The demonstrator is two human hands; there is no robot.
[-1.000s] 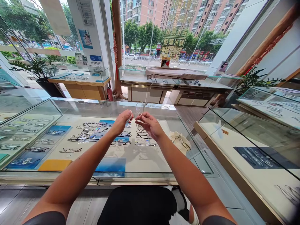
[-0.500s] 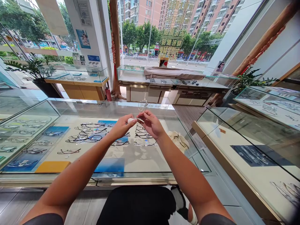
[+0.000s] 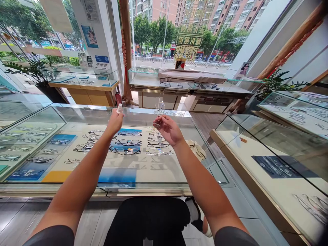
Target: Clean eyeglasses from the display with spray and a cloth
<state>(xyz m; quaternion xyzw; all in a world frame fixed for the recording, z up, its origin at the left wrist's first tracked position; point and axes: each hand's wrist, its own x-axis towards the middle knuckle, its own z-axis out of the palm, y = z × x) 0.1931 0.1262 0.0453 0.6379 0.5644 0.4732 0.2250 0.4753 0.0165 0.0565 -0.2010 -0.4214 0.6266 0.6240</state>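
Note:
My left hand point(image 3: 114, 121) is closed around a small white bottle point(image 3: 119, 108), its nozzle end pointing up. Thin-rimmed eyeglasses point(image 3: 160, 106) are pinched in the fingers of my right hand point(image 3: 171, 130), one lens raised above the fingertips. The two hands are apart, both held over the glass display case point(image 3: 153, 184). Beneath them, several pairs of dark-framed glasses point(image 3: 128, 142) lie in rows. A crumpled beige cloth point(image 3: 196, 149) lies to the right of my right forearm.
A yellow-orange block point(image 3: 57, 176) and a blue panel point(image 3: 116, 176) lie near the case's front edge. Another glass case point(image 3: 258, 136) stands at the right. A covered counter point(image 3: 191, 77) lines the window, and a potted plant point(image 3: 38, 75) stands at the left.
My left hand has moved left, away from the glasses, and the white bottle now shows upright in it. My right hand still holds the glasses, slightly further right.

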